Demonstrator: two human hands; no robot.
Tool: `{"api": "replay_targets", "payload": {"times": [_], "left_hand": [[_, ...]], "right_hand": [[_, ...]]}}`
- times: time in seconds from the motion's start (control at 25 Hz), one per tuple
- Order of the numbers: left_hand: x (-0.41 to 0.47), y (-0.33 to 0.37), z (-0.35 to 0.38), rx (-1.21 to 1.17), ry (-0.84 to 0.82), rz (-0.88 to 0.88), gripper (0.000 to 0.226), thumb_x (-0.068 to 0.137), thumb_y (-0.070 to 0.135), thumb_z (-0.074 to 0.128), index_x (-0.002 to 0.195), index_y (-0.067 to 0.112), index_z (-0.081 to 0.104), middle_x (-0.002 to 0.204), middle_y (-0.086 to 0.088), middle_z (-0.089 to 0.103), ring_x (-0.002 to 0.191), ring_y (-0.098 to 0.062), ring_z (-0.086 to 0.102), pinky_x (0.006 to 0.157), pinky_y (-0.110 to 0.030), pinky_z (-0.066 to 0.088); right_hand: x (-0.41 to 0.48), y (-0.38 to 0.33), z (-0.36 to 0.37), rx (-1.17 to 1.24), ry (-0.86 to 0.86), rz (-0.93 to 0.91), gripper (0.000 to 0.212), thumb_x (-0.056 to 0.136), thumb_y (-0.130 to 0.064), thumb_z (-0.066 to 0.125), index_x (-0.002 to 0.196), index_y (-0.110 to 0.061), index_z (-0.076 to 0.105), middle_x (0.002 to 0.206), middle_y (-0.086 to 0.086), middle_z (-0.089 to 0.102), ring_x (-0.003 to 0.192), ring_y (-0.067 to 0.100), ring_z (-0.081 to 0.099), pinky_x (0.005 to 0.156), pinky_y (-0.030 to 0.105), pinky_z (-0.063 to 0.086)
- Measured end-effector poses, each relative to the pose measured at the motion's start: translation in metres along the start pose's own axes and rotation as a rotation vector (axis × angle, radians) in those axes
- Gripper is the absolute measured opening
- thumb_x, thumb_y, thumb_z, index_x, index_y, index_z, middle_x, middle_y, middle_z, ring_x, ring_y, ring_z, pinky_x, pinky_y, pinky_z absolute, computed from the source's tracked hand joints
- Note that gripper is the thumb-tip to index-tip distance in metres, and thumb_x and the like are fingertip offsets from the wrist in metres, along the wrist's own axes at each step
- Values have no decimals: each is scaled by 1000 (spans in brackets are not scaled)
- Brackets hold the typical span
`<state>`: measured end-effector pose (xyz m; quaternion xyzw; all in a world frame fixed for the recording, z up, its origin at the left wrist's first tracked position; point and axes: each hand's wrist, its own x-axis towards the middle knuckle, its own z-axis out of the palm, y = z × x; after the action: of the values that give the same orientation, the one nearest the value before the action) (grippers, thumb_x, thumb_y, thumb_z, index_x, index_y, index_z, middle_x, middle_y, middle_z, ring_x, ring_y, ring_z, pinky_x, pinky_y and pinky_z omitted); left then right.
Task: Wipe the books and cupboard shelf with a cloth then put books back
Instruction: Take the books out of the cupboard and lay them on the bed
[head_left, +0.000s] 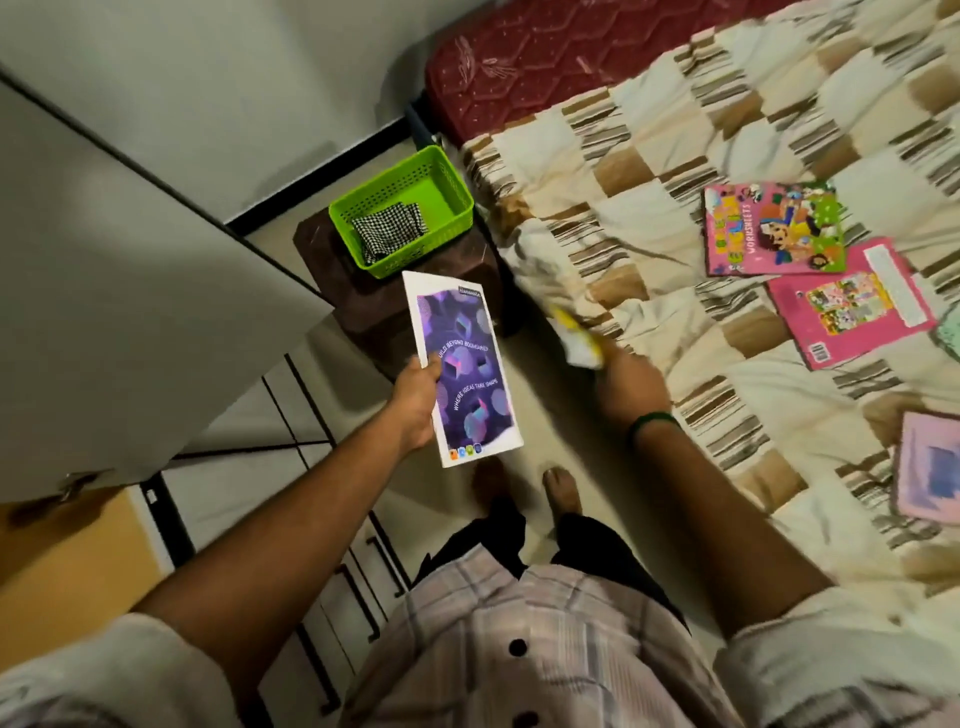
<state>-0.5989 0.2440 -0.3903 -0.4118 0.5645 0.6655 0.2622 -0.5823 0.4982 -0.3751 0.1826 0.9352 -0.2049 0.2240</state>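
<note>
Me, closest in: plaid button shirt (545, 649), dark trousers, bare feet (561, 491) on the pale floor, standing between the cupboard and the bed.
Left hand (415, 402): clamped on the left edge of a purple book (462, 369), thumb on the cover, held out flat-ish over the floor with nothing under it. White border, cover text reads "where ideas take shape".
Right hand (631, 382): pretty blurry, but it's closed around a yellow and white cloth (579, 338) that sticks out past the fingers, right by the near edge of the bed. Green band (654, 420) on that wrist.
Cupboard door (130, 291): grey, swung open on the left, latch near its lower corner. Can't see the shelf itself from here.
Drawers (332, 587): below the door, pale fronts with dark handles.
Bed (753, 130): cream and brown patchwork cover, red mattress showing at the far end.
Books on the bed: a pink worksheets book (774, 228) and another pink book (852, 301) just beside it near the right side, plus a pale pink one (930, 467) closer to me at the right edge, cut off by the frame.
Stool (415, 296): dark brown, by the bed's far corner.
Green basket (405, 208): sits on the stool, a black and white checked cloth (389, 234) inside it.
</note>
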Motion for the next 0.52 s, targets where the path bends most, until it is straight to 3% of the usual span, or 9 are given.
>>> {"api": "replay_targets", "payload": {"times": [0.08, 0.12, 0.16, 0.2, 0.24, 0.32, 0.36, 0.44, 0.52], "left_hand": [[4, 13, 12, 65, -39, 2, 28, 107, 21, 47, 129, 8, 56, 119, -22, 70, 100, -42, 70, 91, -60, 55], [4, 18, 22, 83, -48, 7, 28, 107, 21, 45, 128, 7, 57, 118, -22, 70, 98, -40, 70, 93, -60, 54], [6, 21, 33, 108, -43, 4, 27, 107, 21, 45, 126, 7, 58, 113, -21, 71, 93, -38, 70, 92, -58, 55], [7, 22, 44, 120, -45, -1, 27, 106, 20, 46, 124, 6, 60, 108, -20, 72, 88, -35, 70, 89, -53, 57], [9, 20, 56, 124, -60, 3, 27, 105, 17, 48, 124, 4, 61, 106, -20, 71, 84, -32, 70, 85, -48, 59], [12, 13, 75, 121, -137, 15, 29, 104, 14, 49, 129, 3, 58, 110, -21, 68, 81, -28, 71, 76, -40, 61], [12, 12, 83, 129, -173, 8, 29, 105, 13, 48, 131, 3, 55, 110, -21, 67, 78, -27, 72, 69, -39, 62], [17, 15, 94, 161, -219, 1, 28, 106, 15, 45, 131, 5, 53, 110, -19, 69, 77, -27, 75, 63, -39, 62], [27, 14, 116, 289, -236, -19, 31, 107, 22, 46, 132, 6, 54, 113, -18, 72, 87, -33, 75, 74, -48, 62]], "right_hand": [[6, 7, -14, 363, 396, 383, 41, 99, -18, 48, 140, -13, 48, 116, 25, 67, 103, 44, 64, 89, 52, 52], [0, -1, -13, 424, 455, 429, 42, 101, -20, 47, 142, -10, 46, 119, 27, 66, 103, 46, 64, 89, 53, 51], [-5, -8, -3, 294, 421, 314, 44, 101, -17, 46, 144, -6, 45, 124, 26, 64, 103, 46, 64, 91, 53, 50], [-21, -20, 10, 81, 207, 88, 47, 99, -13, 46, 146, -5, 42, 129, 24, 62, 103, 45, 64, 92, 50, 49], [-34, -25, 27, 40, -54, -92, 50, 98, -13, 46, 147, -8, 42, 130, 22, 62, 105, 43, 64, 90, 45, 48], [-49, -15, 40, 40, -554, -74, 39, 98, -21, 50, 135, -10, 54, 125, 19, 64, 111, 38, 63, 83, 35, 44], [-49, 2, 41, 44, -625, -87, 34, 99, -24, 52, 128, -9, 59, 124, 18, 64, 113, 37, 62, 81, 32, 42], [-44, 42, 43, 30, -543, -33, 31, 101, -28, 51, 125, -11, 60, 127, 16, 64, 115, 35, 60, 84, 33, 44], [-42, 87, 40, 25, -426, 40, 33, 102, -31, 46, 131, -22, 57, 129, 12, 65, 116, 33, 61, 90, 37, 47]]}}
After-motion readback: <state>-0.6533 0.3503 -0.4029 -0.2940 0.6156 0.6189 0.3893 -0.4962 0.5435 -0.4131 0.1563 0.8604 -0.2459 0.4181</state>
